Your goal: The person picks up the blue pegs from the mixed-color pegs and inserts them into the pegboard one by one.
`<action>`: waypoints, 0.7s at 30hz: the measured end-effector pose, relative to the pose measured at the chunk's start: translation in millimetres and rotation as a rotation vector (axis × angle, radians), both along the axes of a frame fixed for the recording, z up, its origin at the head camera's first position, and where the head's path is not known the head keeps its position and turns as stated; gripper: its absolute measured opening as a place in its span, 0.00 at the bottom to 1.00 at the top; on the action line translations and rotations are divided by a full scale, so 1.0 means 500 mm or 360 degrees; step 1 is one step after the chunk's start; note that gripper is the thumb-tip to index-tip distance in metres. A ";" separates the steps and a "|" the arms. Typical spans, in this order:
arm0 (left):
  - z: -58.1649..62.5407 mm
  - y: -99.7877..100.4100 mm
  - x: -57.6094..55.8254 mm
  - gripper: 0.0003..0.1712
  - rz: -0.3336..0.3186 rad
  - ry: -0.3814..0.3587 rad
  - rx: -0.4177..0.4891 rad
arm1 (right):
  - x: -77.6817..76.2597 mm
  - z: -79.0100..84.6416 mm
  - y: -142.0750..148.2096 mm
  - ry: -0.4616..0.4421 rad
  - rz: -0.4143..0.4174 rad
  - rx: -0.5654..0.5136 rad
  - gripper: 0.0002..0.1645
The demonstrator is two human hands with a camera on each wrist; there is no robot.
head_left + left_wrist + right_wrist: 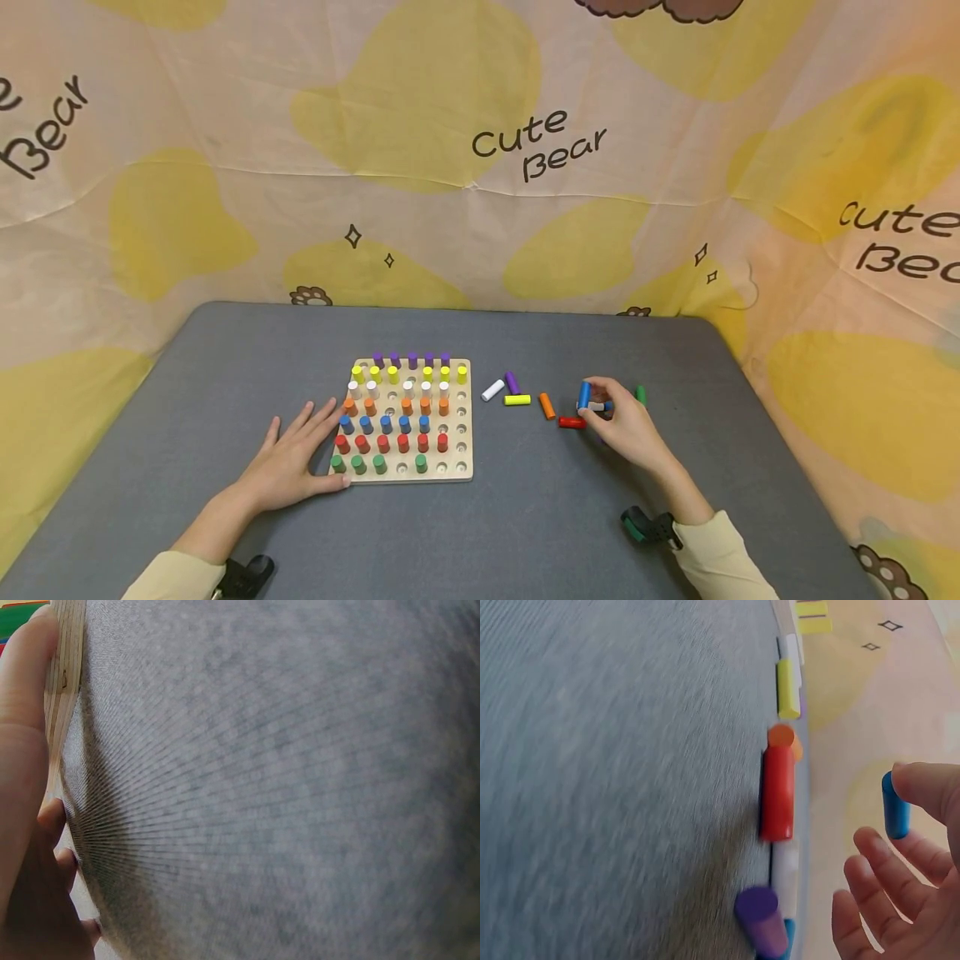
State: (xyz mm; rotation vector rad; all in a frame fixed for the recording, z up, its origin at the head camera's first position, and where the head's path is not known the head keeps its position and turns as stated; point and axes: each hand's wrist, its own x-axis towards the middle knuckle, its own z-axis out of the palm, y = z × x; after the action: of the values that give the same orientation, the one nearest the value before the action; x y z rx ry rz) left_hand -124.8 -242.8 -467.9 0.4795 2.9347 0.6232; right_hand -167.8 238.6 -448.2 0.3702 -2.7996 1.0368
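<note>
My right hand (628,429) pinches a blue peg (584,395) between thumb and fingertips, holding it above the table; the right wrist view shows the same blue peg (895,805) with the other fingers loosely spread. My left hand (288,471) lies with straight, spread fingers at the left side of a wooden pegboard (467,454). Its thumb (26,682) touches the board's edge (66,675). Rows of purple, yellow, white, orange, blue, red and green pegs stand in the board, with some holes bare, including one in the green row and several at the right.
Loose pegs lie right of the board: white (492,390), purple (512,383), yellow (517,400), orange (547,406) and red (572,422). A green peg (641,395) lies beyond my right hand. Another purple peg (761,919) shows near it. A patterned cloth (420,233) hangs behind the grey table (525,533).
</note>
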 end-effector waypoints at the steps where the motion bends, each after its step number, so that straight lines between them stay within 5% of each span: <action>1: 0.000 0.000 0.000 0.60 0.0001 -0.0002 0.0002 | -0.002 0.000 -0.004 -0.0017 0.0003 -0.0029 0.28; 21: 0.000 0.000 0.001 0.61 0.0007 -0.0007 0.0000 | -0.016 0.007 -0.062 -0.0387 0.0250 -0.0551 0.30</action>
State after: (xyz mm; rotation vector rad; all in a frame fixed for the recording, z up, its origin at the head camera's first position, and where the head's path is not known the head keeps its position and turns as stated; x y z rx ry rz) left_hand -124.5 -242.6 -467.8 0.4717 2.9323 0.6243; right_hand -175.8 207.4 -444.7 0.4520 -2.7456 1.6734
